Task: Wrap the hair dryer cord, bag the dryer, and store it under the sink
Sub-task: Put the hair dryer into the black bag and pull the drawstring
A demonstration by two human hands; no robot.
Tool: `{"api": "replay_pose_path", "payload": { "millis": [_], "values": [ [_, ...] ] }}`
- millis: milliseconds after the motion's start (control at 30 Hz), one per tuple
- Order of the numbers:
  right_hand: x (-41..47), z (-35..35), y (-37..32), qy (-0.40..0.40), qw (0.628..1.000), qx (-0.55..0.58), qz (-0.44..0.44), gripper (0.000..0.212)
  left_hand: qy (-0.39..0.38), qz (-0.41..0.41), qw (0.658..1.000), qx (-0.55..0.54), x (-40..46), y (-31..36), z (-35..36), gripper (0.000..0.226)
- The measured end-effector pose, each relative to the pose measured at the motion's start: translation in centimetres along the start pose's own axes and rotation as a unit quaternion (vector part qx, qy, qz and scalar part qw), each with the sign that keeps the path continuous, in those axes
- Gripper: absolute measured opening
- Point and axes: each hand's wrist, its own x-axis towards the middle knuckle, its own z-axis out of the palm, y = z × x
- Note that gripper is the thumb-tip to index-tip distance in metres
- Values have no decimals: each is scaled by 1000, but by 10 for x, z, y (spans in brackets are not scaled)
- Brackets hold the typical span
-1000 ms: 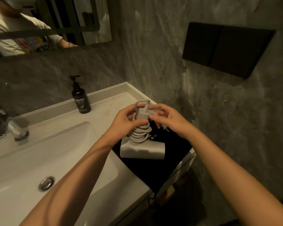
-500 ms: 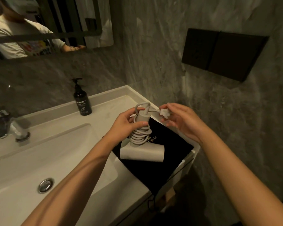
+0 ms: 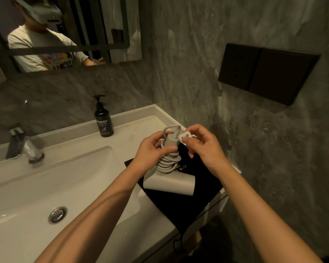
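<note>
Dryer stands on the bag, left hand clamped on coiled cord, right hand pinching the plug, apparently for tucking.

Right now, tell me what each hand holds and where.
Left hand grips the dryer by its cord-wrapped handle. Right hand pinches the plug at the cord's end.

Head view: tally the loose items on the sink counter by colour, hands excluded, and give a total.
Black: 2, the soap bottle and the cloth bag.
Grey-white: 1, the hair dryer, its cord coiled round the handle and counted with it.
Total: 3.
</note>
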Motion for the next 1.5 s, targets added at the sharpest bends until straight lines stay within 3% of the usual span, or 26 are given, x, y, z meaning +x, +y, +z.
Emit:
{"api": "replay_pose_path", "payload": {
  "millis": [167, 300, 533, 633, 833, 1300, 1500],
  "values": [
    [-2, 8, 2, -6, 999, 32, -23, 6, 39, 24, 998, 39, 1, -1, 6, 43],
    [1, 15, 6, 45, 998, 46, -7, 4, 48, 36, 997, 50, 0, 2, 7, 42],
    [8, 21, 2, 113, 994, -14, -6, 25, 17, 75, 996, 35, 1, 18, 0, 46],
    [10, 26, 2, 131, 991, -31, -7, 25, 39, 86, 995, 44, 4, 22, 0, 33],
    [3, 18, 14, 76, 996, -27, -24, 10, 58, 90, 992, 62, 8, 19, 1, 21],
    [15, 13, 11, 120, 983, -133, -29, 21, 74, 149, 984, 70, 3, 22, 6, 24],
    [19, 28, 14, 184, 966, -179, -32, 13, 158, 196, 958, 139, -3, 16, 22, 28]
  ]
}}
